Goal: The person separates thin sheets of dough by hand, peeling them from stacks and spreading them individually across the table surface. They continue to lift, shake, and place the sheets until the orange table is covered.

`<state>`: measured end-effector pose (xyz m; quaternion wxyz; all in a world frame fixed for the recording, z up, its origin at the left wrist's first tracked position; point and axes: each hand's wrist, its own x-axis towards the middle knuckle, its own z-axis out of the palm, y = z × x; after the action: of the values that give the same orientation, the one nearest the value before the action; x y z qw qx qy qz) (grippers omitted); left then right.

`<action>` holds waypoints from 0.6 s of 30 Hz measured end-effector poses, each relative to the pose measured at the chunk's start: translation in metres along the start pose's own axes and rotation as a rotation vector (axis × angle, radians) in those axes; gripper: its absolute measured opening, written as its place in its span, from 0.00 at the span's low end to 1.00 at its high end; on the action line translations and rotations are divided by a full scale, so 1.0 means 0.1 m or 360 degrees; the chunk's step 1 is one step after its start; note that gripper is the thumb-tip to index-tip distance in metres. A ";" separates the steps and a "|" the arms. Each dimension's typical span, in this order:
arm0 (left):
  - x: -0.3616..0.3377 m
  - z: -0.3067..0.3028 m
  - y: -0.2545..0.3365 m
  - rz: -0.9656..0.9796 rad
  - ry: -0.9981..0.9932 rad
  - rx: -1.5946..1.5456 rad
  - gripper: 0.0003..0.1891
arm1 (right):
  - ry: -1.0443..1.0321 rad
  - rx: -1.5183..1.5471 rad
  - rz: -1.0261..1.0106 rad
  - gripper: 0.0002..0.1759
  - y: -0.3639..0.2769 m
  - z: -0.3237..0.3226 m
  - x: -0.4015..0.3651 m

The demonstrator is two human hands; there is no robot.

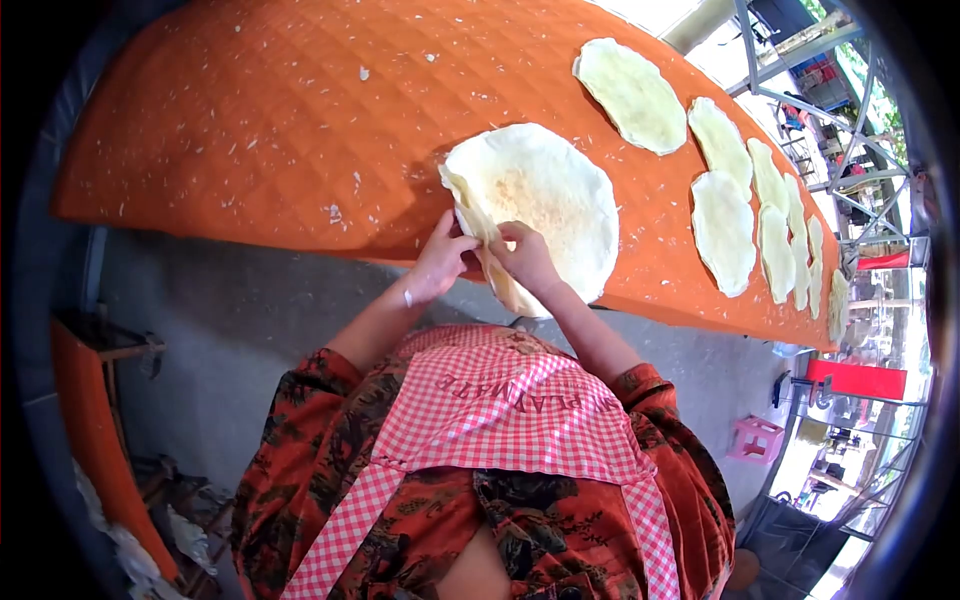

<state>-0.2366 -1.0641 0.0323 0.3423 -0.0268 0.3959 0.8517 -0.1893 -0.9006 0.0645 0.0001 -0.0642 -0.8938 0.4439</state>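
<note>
A stack of thin, round flatbreads (565, 195) lies near the front edge of the orange quilted table cover (250, 130), its near side hanging past the edge. The top sheet has pale brown patches in its middle. At the stack's left rim, my left hand (442, 258) has its fingers closed on the layered edge. My right hand (527, 257) pinches the same rim just to the right, with thumb and forefinger together. How many layers each hand holds is hidden. Both hands are close together, almost touching.
Several single flatbreads (630, 95) lie spread over the right part of the table. Small white flakes (335, 213) are scattered on the cover. A pink plastic stool (757, 440) stands on the grey floor at right. An orange panel (105, 440) stands at lower left.
</note>
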 end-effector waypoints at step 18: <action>0.03 -0.10 -0.04 -0.0031 0.0054 0.0027 0.21 | -0.0162 0.0098 0.0342 0.20 -0.38 -0.15 0.40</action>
<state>-0.2390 -1.0674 0.0225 0.3441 -0.0422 0.4087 0.8443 -0.2329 -0.9065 0.1016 -0.0910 -0.1370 -0.8665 0.4712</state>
